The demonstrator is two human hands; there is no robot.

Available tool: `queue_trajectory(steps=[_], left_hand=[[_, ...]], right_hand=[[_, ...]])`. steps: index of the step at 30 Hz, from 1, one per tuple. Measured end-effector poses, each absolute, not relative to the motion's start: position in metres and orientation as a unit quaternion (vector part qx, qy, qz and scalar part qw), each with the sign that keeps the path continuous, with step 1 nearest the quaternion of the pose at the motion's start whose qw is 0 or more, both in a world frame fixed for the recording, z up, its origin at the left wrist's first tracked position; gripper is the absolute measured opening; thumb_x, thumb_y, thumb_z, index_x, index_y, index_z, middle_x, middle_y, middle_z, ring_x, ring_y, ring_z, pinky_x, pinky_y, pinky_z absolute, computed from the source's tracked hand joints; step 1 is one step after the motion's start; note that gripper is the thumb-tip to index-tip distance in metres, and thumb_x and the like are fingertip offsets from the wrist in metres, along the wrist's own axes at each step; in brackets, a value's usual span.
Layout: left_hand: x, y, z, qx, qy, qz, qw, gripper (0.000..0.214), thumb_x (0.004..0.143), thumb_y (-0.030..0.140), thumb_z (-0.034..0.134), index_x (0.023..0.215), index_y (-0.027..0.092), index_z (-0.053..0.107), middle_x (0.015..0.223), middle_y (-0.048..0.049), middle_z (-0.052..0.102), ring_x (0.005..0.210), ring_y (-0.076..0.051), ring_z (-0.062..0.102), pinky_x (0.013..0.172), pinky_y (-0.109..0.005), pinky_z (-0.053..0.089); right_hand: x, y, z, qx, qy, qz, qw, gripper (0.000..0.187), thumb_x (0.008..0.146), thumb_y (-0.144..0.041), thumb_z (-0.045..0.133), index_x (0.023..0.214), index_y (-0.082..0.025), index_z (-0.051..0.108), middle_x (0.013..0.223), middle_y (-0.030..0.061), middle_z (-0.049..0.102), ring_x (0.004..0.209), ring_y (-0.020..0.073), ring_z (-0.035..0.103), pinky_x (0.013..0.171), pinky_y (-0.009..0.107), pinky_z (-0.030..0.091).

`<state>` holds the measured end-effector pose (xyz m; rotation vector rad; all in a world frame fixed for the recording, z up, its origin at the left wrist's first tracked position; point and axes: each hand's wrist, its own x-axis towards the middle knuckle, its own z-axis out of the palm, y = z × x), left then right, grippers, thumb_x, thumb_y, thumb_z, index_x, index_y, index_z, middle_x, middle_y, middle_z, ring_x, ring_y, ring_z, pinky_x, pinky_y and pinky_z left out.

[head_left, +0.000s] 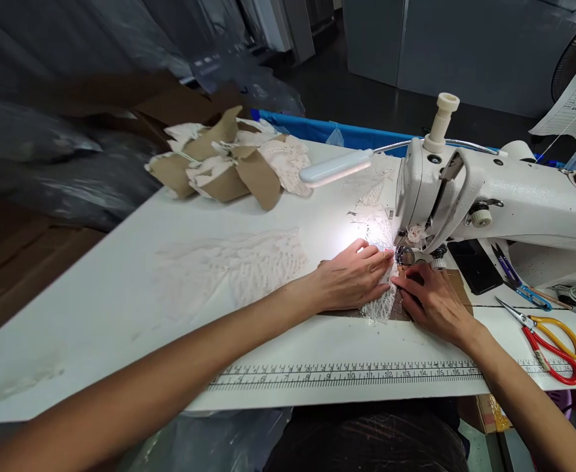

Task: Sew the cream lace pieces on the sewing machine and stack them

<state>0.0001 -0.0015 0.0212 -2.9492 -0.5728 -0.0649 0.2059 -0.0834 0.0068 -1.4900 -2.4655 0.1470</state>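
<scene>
A strip of white lace (379,309) runs under the needle area of the white sewing machine (452,196). My left hand (354,276) lies over the lace just left of the presser foot, fingers stretched out and pressing on it. Close to the foot on its right, my right hand (430,298) is closed, thumb and fingertips pinching the lace edge. Beneath both hands lies a brown sheet (341,313). More lace stretches behind the needle, lit by a lamp (337,168). My fingers partly cover the stitching spot.
Red-and-yellow scissors (538,328), blue-handled snips (523,285) and a black phone (475,265) lie right of my hand. Pale lace (248,269) spreads on the left tabletop. Bundled lace pieces with brown card (223,164) sit behind. A printed ruler (351,377) follows the front edge.
</scene>
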Motion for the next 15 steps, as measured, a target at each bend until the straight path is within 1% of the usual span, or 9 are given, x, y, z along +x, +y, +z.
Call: queue_trajectory(steps=[3, 6, 9, 15], left_hand=[[-0.004, 0.0, 0.018, -0.979, -0.188, -0.046, 0.067, 0.04, 0.102, 0.037, 0.037, 0.121, 0.009, 0.058, 0.128, -0.0172, 0.06, 0.098, -0.027, 0.057, 0.081, -0.04, 0.043], [-0.008, 0.0, 0.013, -0.978, -0.182, -0.086, 0.056, 0.041, 0.102, 0.037, 0.037, 0.12, 0.007, 0.058, 0.128, -0.0171, 0.061, 0.103, -0.028, 0.058, 0.083, -0.041, 0.043], [-0.011, 0.001, 0.012, -0.978, -0.177, -0.105, 0.044, 0.039, 0.102, 0.037, 0.039, 0.119, 0.008, 0.059, 0.127, -0.0168, 0.063, 0.103, -0.028, 0.058, 0.084, -0.042, 0.043], [-0.013, 0.002, 0.012, -0.978, -0.167, -0.119, 0.043, 0.039, 0.102, 0.037, 0.038, 0.119, 0.008, 0.059, 0.124, -0.0169, 0.065, 0.103, -0.028, 0.059, 0.091, -0.045, 0.042]], right_hand=[[0.203, -0.085, 0.006, -0.52, -0.844, 0.047, 0.122, 0.031, 0.1, -0.029, 0.041, 0.121, -0.024, 0.063, 0.115, 0.0127, 0.057, 0.102, 0.028, 0.051, 0.086, 0.045, 0.045], [0.202, -0.087, 0.004, -0.53, -0.839, 0.036, 0.121, 0.03, 0.1, -0.029, 0.043, 0.123, -0.026, 0.062, 0.116, 0.0122, 0.056, 0.103, 0.0278, 0.05, 0.084, 0.043, 0.044], [0.2, -0.088, 0.003, -0.53, -0.838, 0.024, 0.125, 0.032, 0.099, -0.027, 0.043, 0.126, -0.025, 0.059, 0.117, 0.0125, 0.056, 0.103, 0.0281, 0.05, 0.084, 0.044, 0.044], [0.198, -0.091, 0.0, -0.527, -0.838, -0.002, 0.137, 0.031, 0.097, -0.024, 0.044, 0.123, -0.024, 0.06, 0.112, 0.0124, 0.058, 0.097, 0.0279, 0.052, 0.079, 0.043, 0.044]])
